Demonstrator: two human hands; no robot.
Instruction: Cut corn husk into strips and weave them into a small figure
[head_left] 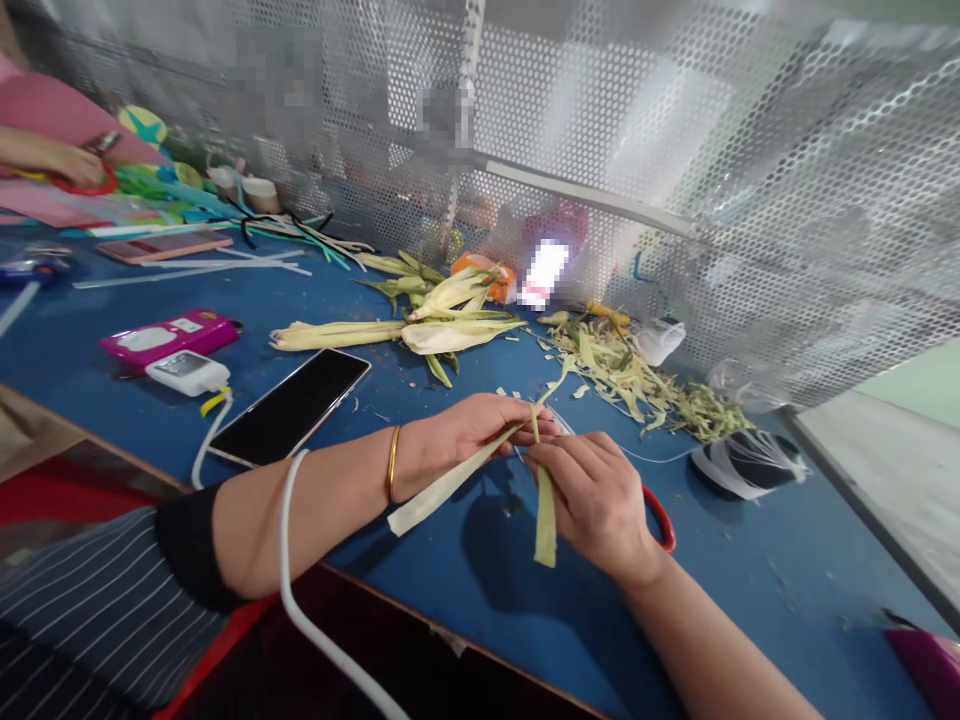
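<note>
My left hand [480, 428] is closed on pale corn husk strips, its fingertips meeting those of the other hand over the blue table. One husk strip [442, 492] slants down and left beneath the left palm. A second, greener strip [546, 520] hangs between the hands and rises past the fingertips. My right hand [592, 490] pinches the strips from the right side, its fingertips partly hidden. Red-handled scissors [660, 518] lie partly under the right hand. Beyond the hands rests a bunch of whole corn husks [457, 328].
Husk scraps [622, 375] are piled at the back right, near a spool of white thread [746, 463]. A black phone [292, 408], a magenta device [172, 340] and a white cable [289, 540] lie left. A perforated metal screen [600, 130] borders the back. Another person's hand [79, 165] holds scissors.
</note>
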